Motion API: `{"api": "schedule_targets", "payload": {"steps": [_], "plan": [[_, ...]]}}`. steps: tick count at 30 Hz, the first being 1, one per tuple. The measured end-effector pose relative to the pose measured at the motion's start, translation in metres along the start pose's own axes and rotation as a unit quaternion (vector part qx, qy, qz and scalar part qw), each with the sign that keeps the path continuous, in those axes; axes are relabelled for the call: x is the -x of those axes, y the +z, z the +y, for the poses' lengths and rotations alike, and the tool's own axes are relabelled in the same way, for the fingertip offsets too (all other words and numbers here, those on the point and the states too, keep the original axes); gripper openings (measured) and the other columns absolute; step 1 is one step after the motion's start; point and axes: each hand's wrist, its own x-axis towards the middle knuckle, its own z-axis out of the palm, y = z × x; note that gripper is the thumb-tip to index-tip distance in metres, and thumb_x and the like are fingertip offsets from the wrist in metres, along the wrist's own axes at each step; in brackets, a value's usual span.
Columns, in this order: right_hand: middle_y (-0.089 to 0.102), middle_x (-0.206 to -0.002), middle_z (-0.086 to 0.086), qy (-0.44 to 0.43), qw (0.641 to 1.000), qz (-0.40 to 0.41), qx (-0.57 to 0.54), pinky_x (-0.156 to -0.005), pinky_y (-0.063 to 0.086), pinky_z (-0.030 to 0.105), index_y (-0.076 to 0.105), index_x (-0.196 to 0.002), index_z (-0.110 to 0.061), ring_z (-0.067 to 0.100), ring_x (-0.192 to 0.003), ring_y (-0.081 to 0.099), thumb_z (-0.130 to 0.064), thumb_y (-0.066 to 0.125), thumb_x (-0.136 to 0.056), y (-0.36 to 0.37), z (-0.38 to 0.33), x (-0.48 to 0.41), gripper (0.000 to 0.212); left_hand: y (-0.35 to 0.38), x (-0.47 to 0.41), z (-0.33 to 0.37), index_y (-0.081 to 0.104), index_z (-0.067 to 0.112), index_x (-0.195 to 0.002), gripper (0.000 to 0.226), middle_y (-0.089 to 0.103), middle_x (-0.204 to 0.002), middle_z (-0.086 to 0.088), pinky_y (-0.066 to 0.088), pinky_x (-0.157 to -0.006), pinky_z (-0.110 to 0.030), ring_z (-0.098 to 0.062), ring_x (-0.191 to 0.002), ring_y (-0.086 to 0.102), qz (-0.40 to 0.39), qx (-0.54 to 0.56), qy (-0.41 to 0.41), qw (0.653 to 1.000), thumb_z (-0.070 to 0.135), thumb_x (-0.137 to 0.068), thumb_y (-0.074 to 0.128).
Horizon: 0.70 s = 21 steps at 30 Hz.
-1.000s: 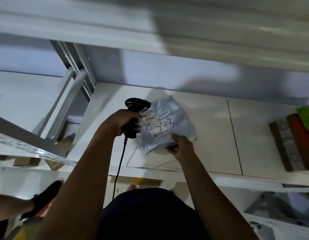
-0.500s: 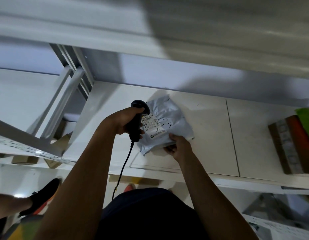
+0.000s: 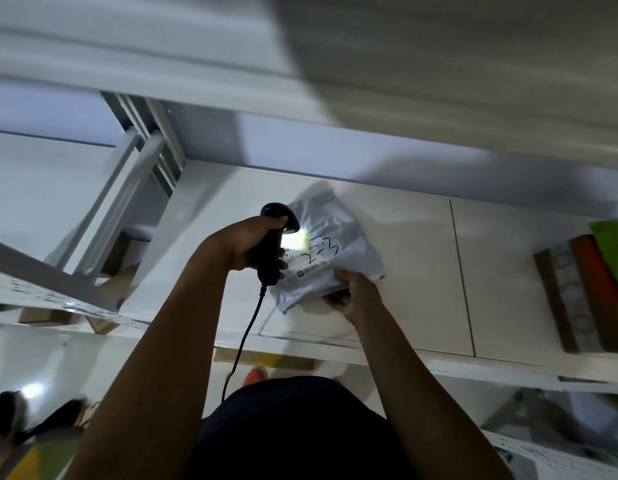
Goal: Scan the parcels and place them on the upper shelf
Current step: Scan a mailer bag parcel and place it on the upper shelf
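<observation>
A grey plastic mailer parcel (image 3: 338,233) with a white label and handwritten "2-3" lies on the white shelf board (image 3: 414,271). My right hand (image 3: 356,292) pinches its near right corner. My left hand (image 3: 241,242) grips a black corded barcode scanner (image 3: 273,251), its head just left of the parcel. A bright patch of scanner light falls on the label. The upper shelf (image 3: 300,74) runs overhead across the top of the view.
A stack of parcels, brown, orange and green (image 3: 587,289), sits at the shelf's right end. White shelf uprights (image 3: 127,188) stand at the left. Cardboard boxes (image 3: 106,271) lie on lower levels. Another person's dark shoes (image 3: 9,417) are at the bottom left.
The scanner has swung closer over the label and its light now shines on it. My right hand keeps its hold on the parcel's corner.
</observation>
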Motion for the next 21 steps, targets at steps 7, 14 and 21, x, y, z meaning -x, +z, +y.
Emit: {"api": "schedule_targets", "payload": {"steps": [7,14,21], "plan": [[0.065,-0.102,0.017,-0.002,1.0,-0.013,-0.017,-0.084,0.05,0.05,0.06,-0.102,-0.006,0.032,-0.086,0.062,0.0,0.067,-0.09,-0.001,0.002,0.001,0.015,0.0,0.001,-0.001,0.05,0.002,-0.128,0.047,0.057,-0.092,-0.019,0.061,-0.058,-0.051,-0.035,-0.063,0.068,0.004,0.014,-0.009,1.0,0.04,-0.101,0.058],[0.063,-0.11,0.018,-0.029,0.995,-0.013,-0.089,-0.088,0.048,0.05,0.054,-0.123,-0.002,0.032,-0.085,0.06,0.006,0.063,-0.091,0.002,0.015,0.005,0.034,-0.002,0.003,-0.004,0.055,0.004,-0.109,0.037,0.057,-0.088,-0.017,0.062,-0.061,-0.05,-0.035,-0.065,0.067,-0.007,0.043,-0.002,0.999,0.04,-0.103,0.055],[0.063,-0.1,0.016,-0.033,0.995,-0.002,-0.099,-0.088,0.051,0.051,0.058,-0.104,-0.003,0.031,-0.082,0.061,0.006,0.066,-0.089,0.001,0.021,0.006,0.019,0.001,0.002,-0.007,0.053,0.002,-0.108,0.039,0.057,-0.087,-0.016,0.06,-0.059,-0.049,-0.035,-0.062,0.068,-0.016,0.055,0.004,0.998,0.041,-0.101,0.056]]}}
